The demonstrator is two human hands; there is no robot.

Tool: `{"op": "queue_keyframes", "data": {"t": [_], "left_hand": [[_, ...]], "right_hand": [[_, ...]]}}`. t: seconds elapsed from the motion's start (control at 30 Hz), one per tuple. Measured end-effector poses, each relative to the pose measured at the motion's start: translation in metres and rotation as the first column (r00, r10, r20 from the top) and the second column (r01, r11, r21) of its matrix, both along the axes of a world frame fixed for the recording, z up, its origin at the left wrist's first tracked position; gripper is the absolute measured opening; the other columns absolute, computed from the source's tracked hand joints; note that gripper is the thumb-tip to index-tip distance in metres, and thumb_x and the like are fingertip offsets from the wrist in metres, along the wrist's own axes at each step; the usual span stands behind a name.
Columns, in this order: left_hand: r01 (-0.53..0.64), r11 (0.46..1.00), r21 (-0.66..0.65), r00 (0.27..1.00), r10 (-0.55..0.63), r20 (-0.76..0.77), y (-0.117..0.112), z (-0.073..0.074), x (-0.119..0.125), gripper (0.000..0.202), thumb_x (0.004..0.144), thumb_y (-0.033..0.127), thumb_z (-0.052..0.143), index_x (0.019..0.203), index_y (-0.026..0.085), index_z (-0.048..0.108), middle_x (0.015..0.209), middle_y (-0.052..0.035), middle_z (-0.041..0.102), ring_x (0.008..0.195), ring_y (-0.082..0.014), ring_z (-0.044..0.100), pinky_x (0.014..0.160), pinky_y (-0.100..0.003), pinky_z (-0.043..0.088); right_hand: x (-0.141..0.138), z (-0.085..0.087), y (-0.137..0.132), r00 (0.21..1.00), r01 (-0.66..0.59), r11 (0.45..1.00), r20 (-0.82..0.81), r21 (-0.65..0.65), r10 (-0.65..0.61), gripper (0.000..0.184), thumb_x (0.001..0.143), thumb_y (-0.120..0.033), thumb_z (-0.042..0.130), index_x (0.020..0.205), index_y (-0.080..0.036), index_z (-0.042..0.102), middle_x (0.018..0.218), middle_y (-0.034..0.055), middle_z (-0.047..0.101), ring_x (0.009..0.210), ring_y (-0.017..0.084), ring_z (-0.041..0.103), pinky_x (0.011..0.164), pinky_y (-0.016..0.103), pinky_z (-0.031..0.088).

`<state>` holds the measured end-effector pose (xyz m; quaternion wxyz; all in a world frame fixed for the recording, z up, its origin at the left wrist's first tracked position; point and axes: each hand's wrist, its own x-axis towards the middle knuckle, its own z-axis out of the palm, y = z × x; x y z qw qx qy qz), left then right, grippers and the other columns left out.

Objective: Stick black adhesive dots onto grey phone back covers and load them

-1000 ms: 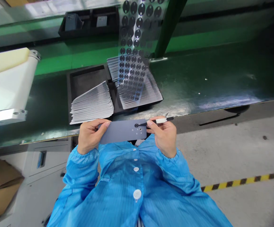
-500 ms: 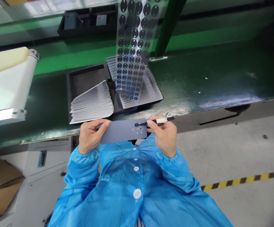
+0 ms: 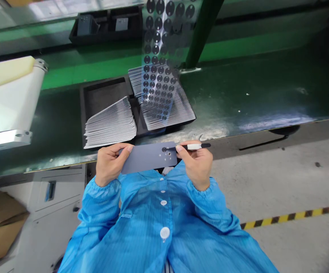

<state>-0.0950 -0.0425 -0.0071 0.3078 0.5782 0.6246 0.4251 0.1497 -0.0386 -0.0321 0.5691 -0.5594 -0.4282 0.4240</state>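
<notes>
My left hand point(image 3: 111, 163) pinches the left end of a thin grey phone back cover point(image 3: 145, 157), thumb on top. Near its right end the cover has a ringed hole and several small ones. My right hand point(image 3: 197, 163) grips black tweezers point(image 3: 194, 146) with a white wrap, and its fingers are also at the cover's right edge. The tweezers' tip reaches over the cover to a small round black sticker point(image 3: 164, 149) beside the holes. Whether the sticker lies fully flat I cannot tell. Both hands are in front of the bench edge.
A black tray point(image 3: 104, 91) on the green bench point(image 3: 223, 91) holds fanned grey covers point(image 3: 110, 127) and more covers point(image 3: 178, 110) on its right. A clear sheet of black round stickers point(image 3: 155, 68) hangs above it. A white machine point(image 3: 8, 102) stands left, a green post point(image 3: 202, 34) behind.
The hanging sticker sheet has swung slightly. My hands, the cover and the tweezers have barely shifted; the tip stays at the round sticker.
</notes>
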Motion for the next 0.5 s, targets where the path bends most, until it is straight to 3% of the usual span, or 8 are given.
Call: {"op": "queue_keyframes", "data": {"t": [0.5], "left_hand": [[0.005, 1.000, -0.007, 1.000, -0.005, 0.007, -0.0015, -0.0023, 0.0009, 0.019, 0.085, 0.031, 0.070, 0.088, 0.016, 0.081, 0.074, -0.0055, 0.075, 0.058, -0.0136, 0.063, 0.047, -0.020, 0.045]], "right_hand": [[-0.0021, 0.0023, -0.0019, 0.999, 0.020, 0.999, 0.036, 0.036, -0.022, 0.021, 0.077, -0.038, 0.079, 0.083, -0.021, 0.070, 0.080, 0.0016, 0.072, 0.068, 0.017, 0.071, 0.064, 0.030, 0.063]]}}
